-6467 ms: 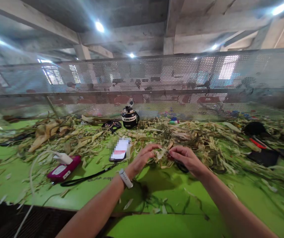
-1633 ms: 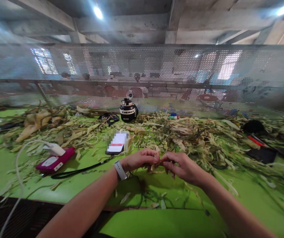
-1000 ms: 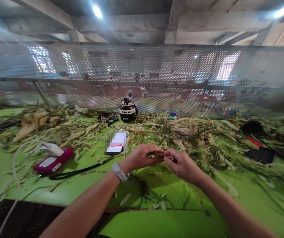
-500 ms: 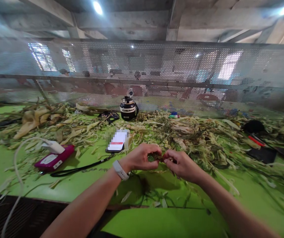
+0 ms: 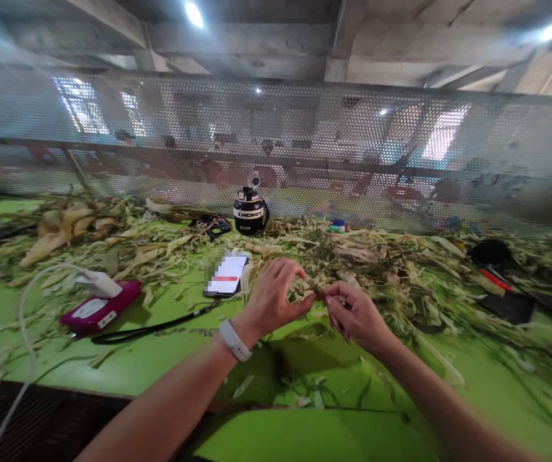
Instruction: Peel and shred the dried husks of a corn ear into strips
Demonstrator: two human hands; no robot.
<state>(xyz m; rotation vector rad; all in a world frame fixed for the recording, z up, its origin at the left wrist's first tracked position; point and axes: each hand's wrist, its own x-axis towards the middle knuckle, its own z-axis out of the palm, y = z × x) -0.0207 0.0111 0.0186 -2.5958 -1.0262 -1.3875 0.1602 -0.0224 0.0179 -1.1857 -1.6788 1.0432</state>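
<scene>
i'm seeing left hand (image 5: 271,298) & right hand (image 5: 355,314) close together, both pinching one dried leaf strip (image 5: 310,290) just above the worktop (image 5: 170,359), at the near edge of the leaf heap (image 5: 401,276). heap's lying loose all over, so i'm judging lots left.

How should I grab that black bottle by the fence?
Probably the loop handle on the right of the black bottle, coming from the front right: it stands upright, its body looks wide and round, and the handle sticks out there.
</scene>
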